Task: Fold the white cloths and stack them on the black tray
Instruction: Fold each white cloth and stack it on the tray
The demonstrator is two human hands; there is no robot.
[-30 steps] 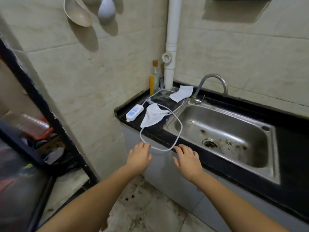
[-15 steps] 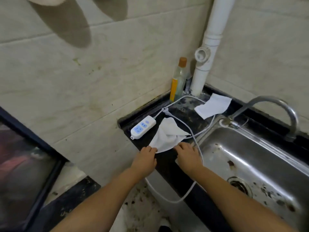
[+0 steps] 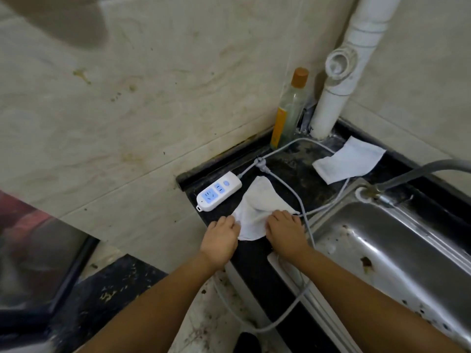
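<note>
A crumpled white cloth [image 3: 260, 205] lies on the black counter [image 3: 254, 256] near its front edge, beside a white power strip. My left hand [image 3: 221, 238] holds its near left edge, fingers curled onto the fabric. On the near right part of the cloth my right hand [image 3: 285, 231] grips it the same way. A second white cloth [image 3: 349, 159], flat and partly folded, lies farther back by the wall. No black tray is in view.
A white power strip [image 3: 218, 191] and its grey cable [image 3: 298, 197] lie by the cloth; the cable loops over the counter edge. A steel sink [image 3: 397, 240] with a tap [image 3: 407, 174] is at right. A bottle [image 3: 290, 108] and white pipe [image 3: 339, 80] stand in the corner.
Both hands moved forward from the counter's front edge onto the near cloth and took hold of it. The camera came closer to the counter.
</note>
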